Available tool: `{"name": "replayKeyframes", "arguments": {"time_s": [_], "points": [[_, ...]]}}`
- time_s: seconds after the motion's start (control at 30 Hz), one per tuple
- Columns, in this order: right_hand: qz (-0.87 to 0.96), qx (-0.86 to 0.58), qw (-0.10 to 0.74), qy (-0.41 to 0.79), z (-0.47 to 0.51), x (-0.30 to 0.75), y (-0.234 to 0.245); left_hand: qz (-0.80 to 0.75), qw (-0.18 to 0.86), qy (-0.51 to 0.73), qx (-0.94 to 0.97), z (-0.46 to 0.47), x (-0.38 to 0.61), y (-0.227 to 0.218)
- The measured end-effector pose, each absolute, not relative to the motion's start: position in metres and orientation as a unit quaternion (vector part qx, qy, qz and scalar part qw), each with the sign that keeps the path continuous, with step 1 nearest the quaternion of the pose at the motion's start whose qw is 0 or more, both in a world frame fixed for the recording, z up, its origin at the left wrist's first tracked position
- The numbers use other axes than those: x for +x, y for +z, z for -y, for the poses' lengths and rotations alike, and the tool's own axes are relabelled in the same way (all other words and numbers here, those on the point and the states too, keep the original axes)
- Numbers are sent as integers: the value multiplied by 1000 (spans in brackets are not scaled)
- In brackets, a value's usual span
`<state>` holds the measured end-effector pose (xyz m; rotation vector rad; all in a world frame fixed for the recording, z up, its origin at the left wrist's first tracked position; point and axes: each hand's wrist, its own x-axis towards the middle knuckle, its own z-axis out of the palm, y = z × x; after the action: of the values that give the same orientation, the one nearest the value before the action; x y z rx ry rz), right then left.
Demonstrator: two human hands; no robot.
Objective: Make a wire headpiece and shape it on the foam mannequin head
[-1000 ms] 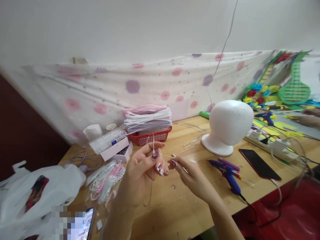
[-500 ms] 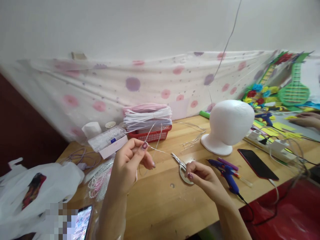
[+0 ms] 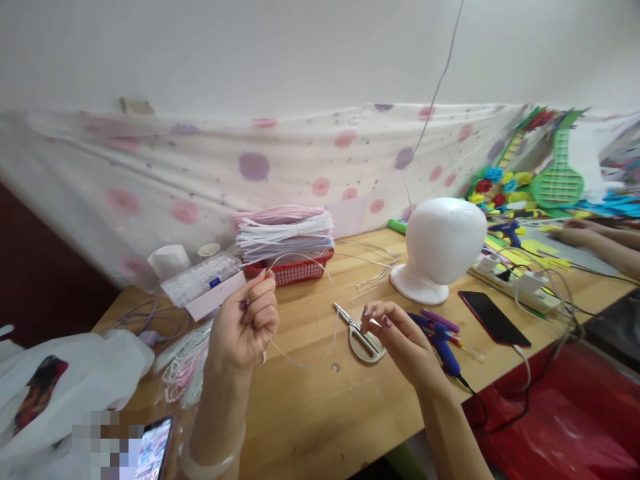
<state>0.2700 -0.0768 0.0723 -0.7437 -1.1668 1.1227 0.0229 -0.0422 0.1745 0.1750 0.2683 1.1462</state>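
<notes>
My left hand (image 3: 250, 320) is closed in a fist around a thin whitish wire (image 3: 299, 255). One part of the wire arcs out above the fist, and another loops out below it. To the right, my right hand (image 3: 397, 333) hovers by the scissors (image 3: 359, 333), its fingers bent and slightly apart, with nothing visible between them. The scissors have pale handles and lie on the wooden table (image 3: 305, 413), blades toward the back. More loose wires (image 3: 370, 283) lie behind them.
A white foam head (image 3: 443, 243) stands at the back. Around it are a red basket (image 3: 300, 272) with pipe cleaners (image 3: 285, 230), a blue glue gun (image 3: 443, 347), a phone (image 3: 493, 320) and a power strip (image 3: 530, 293). Another person's hands (image 3: 583, 233) rest at far right.
My left hand has turned and curled from a pinch into a fist on the wire. The right hand's fingertips have come apart, and the wire between the hands has gone slack.
</notes>
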Motion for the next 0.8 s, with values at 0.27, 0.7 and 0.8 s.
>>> {"name": "replayKeyframes", "arguments": {"time_s": [0.27, 0.7, 0.8], "points": [[463, -238, 661, 540, 87, 286, 79, -113, 820, 557, 60, 42, 29, 173], [489, -195, 684, 505, 108, 281, 92, -53, 863, 502, 1, 56, 34, 175], [488, -231, 677, 501, 109, 292, 96, -28, 870, 488, -58, 56, 34, 176]]}}
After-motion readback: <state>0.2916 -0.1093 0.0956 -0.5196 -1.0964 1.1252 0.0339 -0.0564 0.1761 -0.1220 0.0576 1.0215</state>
